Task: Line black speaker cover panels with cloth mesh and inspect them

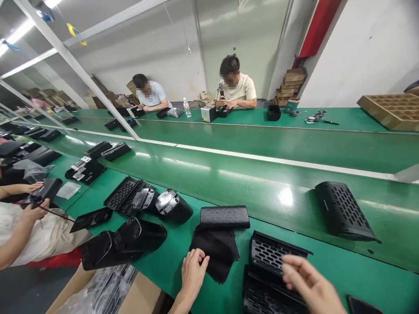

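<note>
My left hand is at the near left edge of a stack of thin black cloth sheets, thumb and forefinger pinched on the fabric. Behind the stack lies a closed black speaker housing with a slotted face. My right hand hovers over a black slotted grille shell, its fingers loosely bent and apart, with nothing visible in them. A second slotted shell sits nearer to me, partly cut off by the frame.
Several black housings stand to the left, beside a co-worker's hands holding another. A carton with plastic-wrapped parts is below the table edge. One slotted housing rests on the green belt. Two people sit across it.
</note>
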{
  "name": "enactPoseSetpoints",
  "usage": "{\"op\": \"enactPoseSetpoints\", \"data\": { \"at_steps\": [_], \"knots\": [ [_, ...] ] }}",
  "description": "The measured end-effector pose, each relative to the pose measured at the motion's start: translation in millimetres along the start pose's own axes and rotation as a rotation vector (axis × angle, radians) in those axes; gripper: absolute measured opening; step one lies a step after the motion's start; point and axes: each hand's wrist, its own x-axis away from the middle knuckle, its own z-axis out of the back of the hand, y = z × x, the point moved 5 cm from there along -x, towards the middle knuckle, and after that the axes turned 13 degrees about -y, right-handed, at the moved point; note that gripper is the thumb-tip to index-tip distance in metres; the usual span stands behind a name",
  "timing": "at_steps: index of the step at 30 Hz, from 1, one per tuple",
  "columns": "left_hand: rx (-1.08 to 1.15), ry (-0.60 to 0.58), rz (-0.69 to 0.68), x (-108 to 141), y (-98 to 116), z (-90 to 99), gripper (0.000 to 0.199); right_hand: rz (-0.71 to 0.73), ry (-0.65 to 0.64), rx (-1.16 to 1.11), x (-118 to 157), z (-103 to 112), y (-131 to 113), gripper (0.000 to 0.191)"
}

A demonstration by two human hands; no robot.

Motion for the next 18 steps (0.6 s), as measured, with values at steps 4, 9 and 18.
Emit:
{"op": "enactPoseSetpoints", "data": {
  "at_steps": [4,9,18],
  "knots": [
    [0.039,0.000,-0.002,3.6,-9.3,-1.7,0.015,0.067,-0.257,0.070,-0.4,-78.5,-6.6,0.046],
    [0.126,0.024,0.029,15.9,-34.2,2.3,0.014,0.114,-0.338,0.159,-24.0,-105.4,-40.2,0.050],
    [0.230,0.114,0.114,38.3,-77.0,11.2,0.014,0.041,-0.509,0.311,-33.3,-183.4,16.4,0.029]
  ]
}}
